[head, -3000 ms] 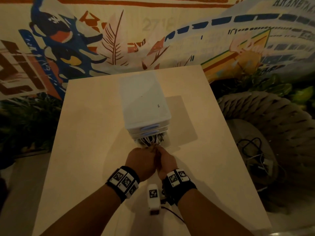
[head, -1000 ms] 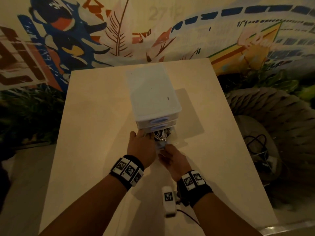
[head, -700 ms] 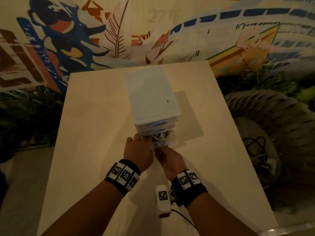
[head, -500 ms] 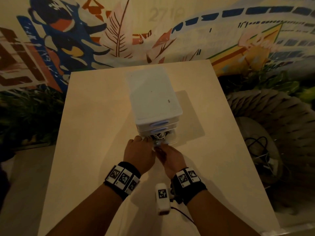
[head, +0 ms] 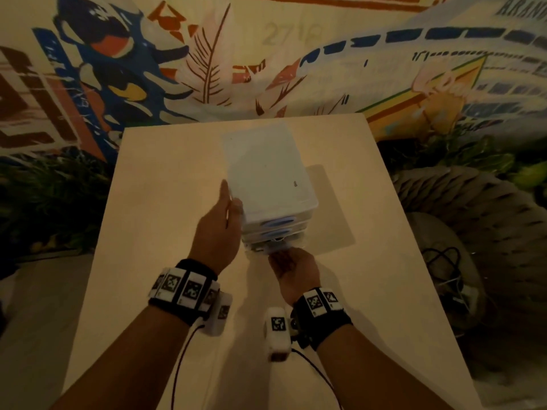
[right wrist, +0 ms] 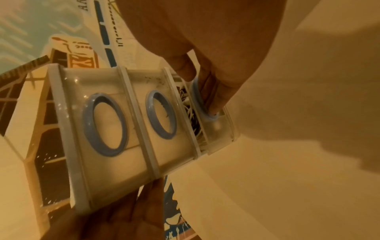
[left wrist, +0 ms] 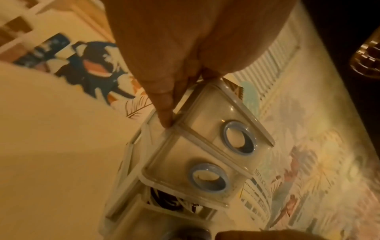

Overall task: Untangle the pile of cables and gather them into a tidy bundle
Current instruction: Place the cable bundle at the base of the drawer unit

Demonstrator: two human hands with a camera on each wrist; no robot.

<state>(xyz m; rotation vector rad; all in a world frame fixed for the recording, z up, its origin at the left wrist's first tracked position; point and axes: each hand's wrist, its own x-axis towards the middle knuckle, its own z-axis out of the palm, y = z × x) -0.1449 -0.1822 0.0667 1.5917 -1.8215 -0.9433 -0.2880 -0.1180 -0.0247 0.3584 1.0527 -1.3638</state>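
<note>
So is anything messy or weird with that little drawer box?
Yes. The bottom drawer of the drawer unit sticks out a little while the two above sit flush, and a jumble of cables shows in the gap. The right hand hooks its blue ring handle; the left hand steadies the unit's side.

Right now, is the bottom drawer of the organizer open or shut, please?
Slightly open: the bottom drawer juts past the two above, showing cables in the gap.

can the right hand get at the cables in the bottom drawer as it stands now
Probably not yet. The bottom drawer is only slightly out, leaving a narrow gap where the cables show, and the right hand has its fingers on the drawer's blue ring handle. The left hand braces the drawer unit.
</note>
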